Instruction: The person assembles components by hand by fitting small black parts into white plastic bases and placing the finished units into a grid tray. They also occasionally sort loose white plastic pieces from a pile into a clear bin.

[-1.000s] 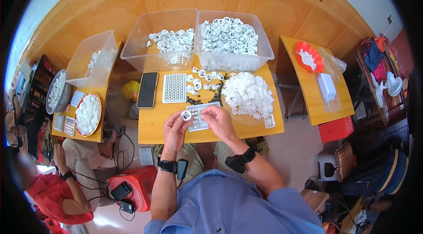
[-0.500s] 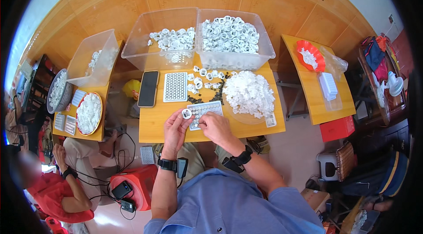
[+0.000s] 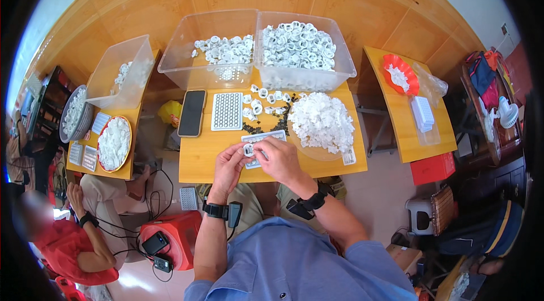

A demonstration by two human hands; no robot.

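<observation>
My left hand pinches a small white round plastic part with a dark opening, just above the front of the table. From the right, my right hand closes in with its thumb and fingers pressed together against that part. Whatever lies between those right fingertips is too small to make out. Under both hands is a white tray with round cells, largely hidden by them. A second tray with rows of round cells lies further back, beside a dark phone.
Loose white parts and small black pieces lie behind the tray. A heap of translucent white pieces is at right. Two clear bins stand at the back. A person in red sits at left.
My right hand has come up from the tray to the white part in my left hand. The left hand has shifted slightly right, turning the part.
</observation>
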